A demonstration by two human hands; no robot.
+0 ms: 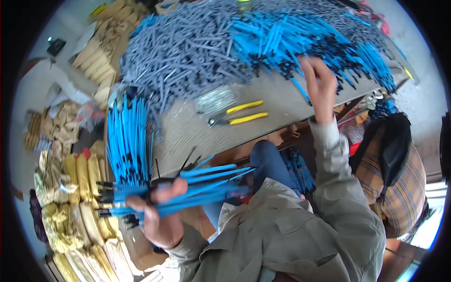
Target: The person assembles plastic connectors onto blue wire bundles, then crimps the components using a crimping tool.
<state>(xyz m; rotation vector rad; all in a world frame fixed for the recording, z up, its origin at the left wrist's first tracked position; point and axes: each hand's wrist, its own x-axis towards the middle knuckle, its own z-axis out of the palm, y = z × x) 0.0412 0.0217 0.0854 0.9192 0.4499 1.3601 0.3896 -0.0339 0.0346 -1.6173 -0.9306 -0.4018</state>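
Note:
My left hand (162,214) is closed round a bunch of thin blue sticks with black ends (202,195). The bunch lies roughly level, its black ends past my fingers on the left; motion smears it a little. Over the front edge of a big pile of blue sticks (282,37), my right hand (320,84) reaches out with its fingers stretched and slightly bent. No stick shows in it, though its fingertips are blurred. One loose blue stick (300,90) lies on the table just left of that hand.
Grey sticks (183,51) are heaped across the table (188,136). Yellow-handled pliers (239,115) lie beside a clear packet of thin metal pieces (216,99). Standing blue sticks (127,141) fill the left edge. Yellow-wrapped bundles (84,216) are stacked left; a plaid bag (399,183) sits right.

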